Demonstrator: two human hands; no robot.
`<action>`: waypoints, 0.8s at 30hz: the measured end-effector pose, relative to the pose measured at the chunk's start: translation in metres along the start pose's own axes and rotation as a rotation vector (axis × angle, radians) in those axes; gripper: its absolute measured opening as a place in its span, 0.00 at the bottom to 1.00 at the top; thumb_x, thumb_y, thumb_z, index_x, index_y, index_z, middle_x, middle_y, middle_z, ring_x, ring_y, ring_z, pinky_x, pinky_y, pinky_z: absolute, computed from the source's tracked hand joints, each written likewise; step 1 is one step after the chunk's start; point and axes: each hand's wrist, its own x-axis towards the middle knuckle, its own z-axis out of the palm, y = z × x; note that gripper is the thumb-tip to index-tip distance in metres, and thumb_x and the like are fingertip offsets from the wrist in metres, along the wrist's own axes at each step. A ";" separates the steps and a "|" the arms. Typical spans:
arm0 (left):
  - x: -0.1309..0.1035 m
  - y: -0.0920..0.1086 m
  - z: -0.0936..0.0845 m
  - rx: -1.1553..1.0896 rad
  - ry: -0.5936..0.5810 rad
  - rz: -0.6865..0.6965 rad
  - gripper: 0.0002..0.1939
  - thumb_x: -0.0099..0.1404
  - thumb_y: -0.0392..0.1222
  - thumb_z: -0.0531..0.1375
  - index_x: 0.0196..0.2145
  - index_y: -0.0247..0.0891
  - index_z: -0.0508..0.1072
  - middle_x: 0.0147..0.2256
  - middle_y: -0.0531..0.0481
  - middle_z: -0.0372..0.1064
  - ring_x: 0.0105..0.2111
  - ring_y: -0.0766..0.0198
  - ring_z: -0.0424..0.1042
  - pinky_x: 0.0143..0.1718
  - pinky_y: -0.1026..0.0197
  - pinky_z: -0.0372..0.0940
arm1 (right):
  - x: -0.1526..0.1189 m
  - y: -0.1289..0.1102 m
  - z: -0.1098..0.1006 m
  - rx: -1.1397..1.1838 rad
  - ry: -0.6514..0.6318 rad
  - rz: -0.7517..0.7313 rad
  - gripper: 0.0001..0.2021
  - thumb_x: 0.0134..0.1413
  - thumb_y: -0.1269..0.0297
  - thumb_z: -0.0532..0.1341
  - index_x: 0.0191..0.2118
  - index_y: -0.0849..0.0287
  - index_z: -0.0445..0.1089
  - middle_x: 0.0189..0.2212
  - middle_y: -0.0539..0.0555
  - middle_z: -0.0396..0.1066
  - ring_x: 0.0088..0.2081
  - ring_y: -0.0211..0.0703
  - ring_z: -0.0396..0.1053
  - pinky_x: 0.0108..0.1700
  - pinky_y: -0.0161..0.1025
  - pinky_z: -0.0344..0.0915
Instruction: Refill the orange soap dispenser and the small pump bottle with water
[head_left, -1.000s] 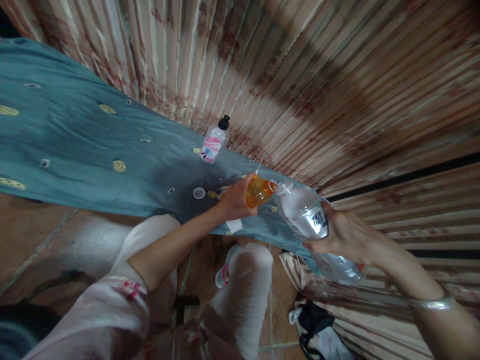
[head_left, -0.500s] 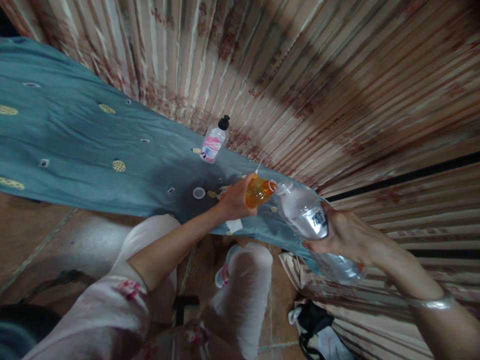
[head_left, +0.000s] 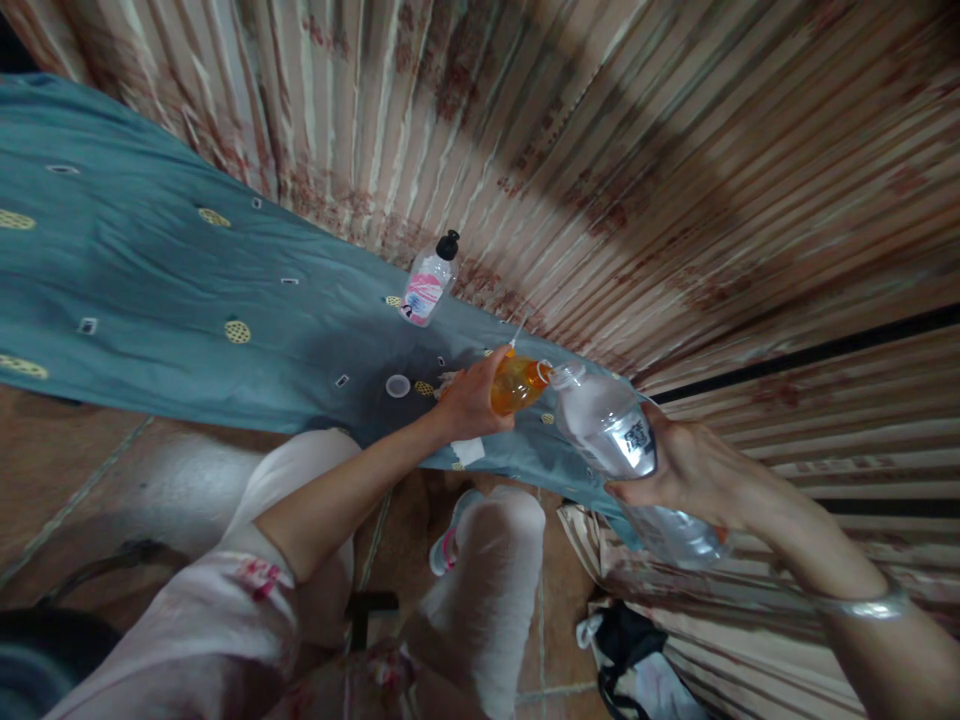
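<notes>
My left hand point(head_left: 474, 402) is wrapped round a small bottle of orange liquid point(head_left: 517, 386), tipped with its neck to the right. My right hand point(head_left: 686, 465) grips a large clear plastic bottle point(head_left: 600, 415), tilted so its mouth points up and left. The two bottle mouths meet or nearly meet; I cannot tell whether they touch. A pump bottle point(head_left: 429, 285) with a black top and pink label stands beyond my left hand. Left of that hand lies a small round white cap or dish point(head_left: 397, 386).
A teal patterned cloth point(head_left: 165, 300) covers the long surface before me. Pleated curtains point(head_left: 360, 120) hang along its far side and to the right. A white piece of paper point(head_left: 469, 452) lies at the near edge. A dark bag point(head_left: 630, 650) rests on the floor.
</notes>
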 end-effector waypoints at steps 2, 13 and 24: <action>0.000 0.000 0.000 0.003 0.001 0.000 0.59 0.51 0.39 0.75 0.77 0.39 0.57 0.71 0.31 0.70 0.71 0.32 0.72 0.75 0.30 0.65 | 0.000 0.000 0.000 -0.005 -0.013 0.001 0.29 0.43 0.43 0.70 0.48 0.59 0.74 0.23 0.50 0.72 0.29 0.56 0.77 0.31 0.45 0.65; 0.000 -0.001 0.000 -0.004 0.010 0.003 0.60 0.51 0.38 0.76 0.77 0.40 0.57 0.71 0.32 0.70 0.70 0.33 0.73 0.74 0.31 0.67 | 0.001 0.004 0.002 0.004 0.021 -0.042 0.28 0.43 0.45 0.71 0.48 0.57 0.74 0.21 0.48 0.72 0.27 0.55 0.76 0.30 0.45 0.64; 0.000 0.003 0.000 0.019 -0.006 -0.003 0.59 0.51 0.39 0.75 0.77 0.41 0.56 0.72 0.32 0.70 0.71 0.31 0.72 0.74 0.29 0.66 | 0.001 -0.003 -0.004 -0.002 -0.033 -0.003 0.29 0.42 0.44 0.71 0.47 0.57 0.74 0.21 0.47 0.71 0.27 0.54 0.76 0.29 0.44 0.64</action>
